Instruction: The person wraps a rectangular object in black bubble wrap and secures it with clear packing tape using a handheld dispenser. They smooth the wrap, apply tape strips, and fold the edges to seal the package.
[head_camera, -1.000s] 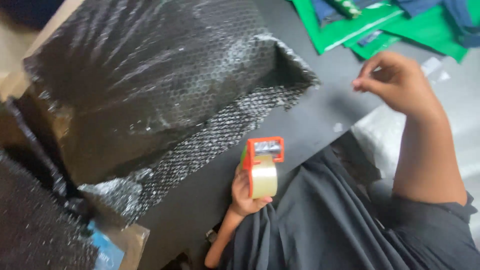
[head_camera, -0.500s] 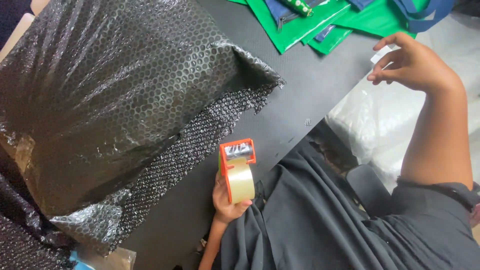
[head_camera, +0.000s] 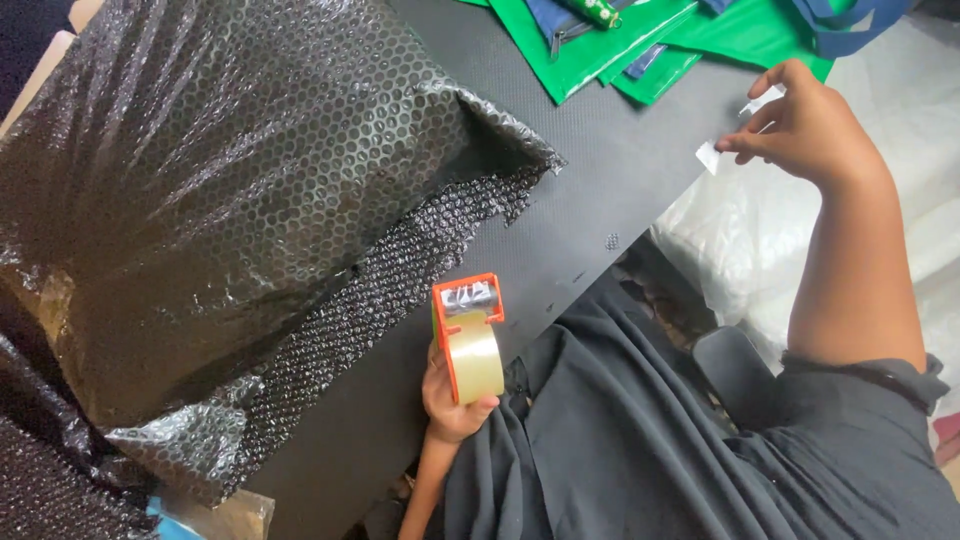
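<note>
Head view is showing the left hand (head_camera: 452, 400) wrapping its grip around an orange tape dispenser (head_camera: 467, 335) with a roll of clear tape, fingers pressed closed on the roll, holding it upright just off the near edge of the dark table (head_camera: 600, 190), above the person's dark-clothed lap. The left forearm is rising straight up from below, wrist bent slightly toward the table. The right hand (head_camera: 805, 130) is reaching out high and to the right, arm extended with the elbow low, thumb and forefinger pinching a small strip of clear tape (head_camera: 708, 155) just past the table's right edge. Between the two hands a bare band of table is lying open, running diagonally. To the left, a large bundle in black bubble wrap (head_camera: 230, 200) is taking up most of the table, its loose flap trailing toward the dispenser and ending near it without touching. At the far edge, green bags (head_camera: 600, 55) are lying well apart from both hands. White plastic wrapping (head_camera: 900, 210) is sitting beyond the table, under the right arm.
</note>
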